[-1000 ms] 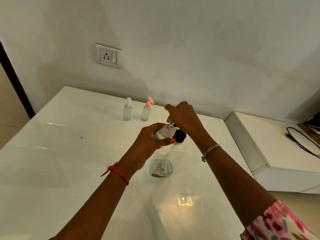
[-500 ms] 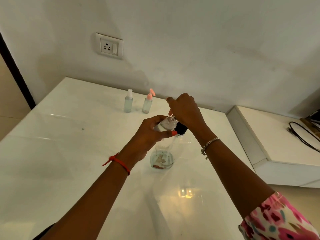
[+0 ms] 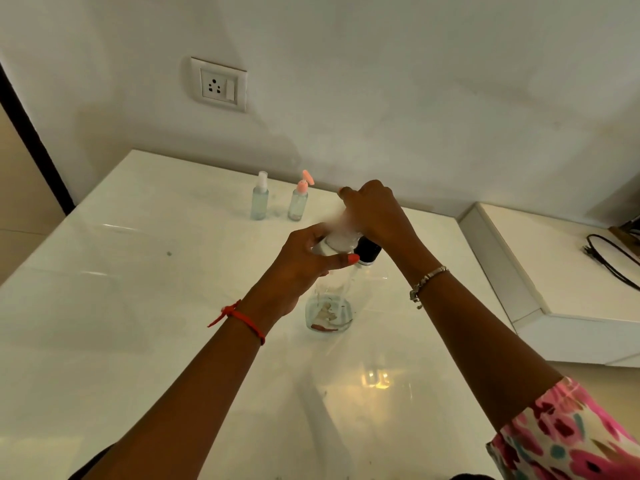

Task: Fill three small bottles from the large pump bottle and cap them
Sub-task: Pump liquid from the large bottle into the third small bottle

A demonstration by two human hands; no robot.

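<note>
Gripping the small bottle (image 3: pixel 334 242) in the left hand (image 3: pixel 304 271), thumb laid across its side. Curling the right hand (image 3: pixel 375 213) round its top, just above the left, probably to twist a cap on, though too blurred to confirm. Best to hold the body steady and upright, turn only the top, stop once snug, and avoid tipping liquid onto the large pump bottle (image 3: pixel 329 311) just beneath both hands on the table (image 3: pixel 138 323). Counting outward: one small bottle in hand, plus one white-topped bottle (image 3: pixel 259 200) and one pink-topped bottle (image 3: pixel 298 204) well beyond the hands, making three. Then one large pump bottle, one socket (image 3: pixel 218 84) high above the left hand, and one cable (image 3: pixel 609 261) far off the right hand's side.
</note>
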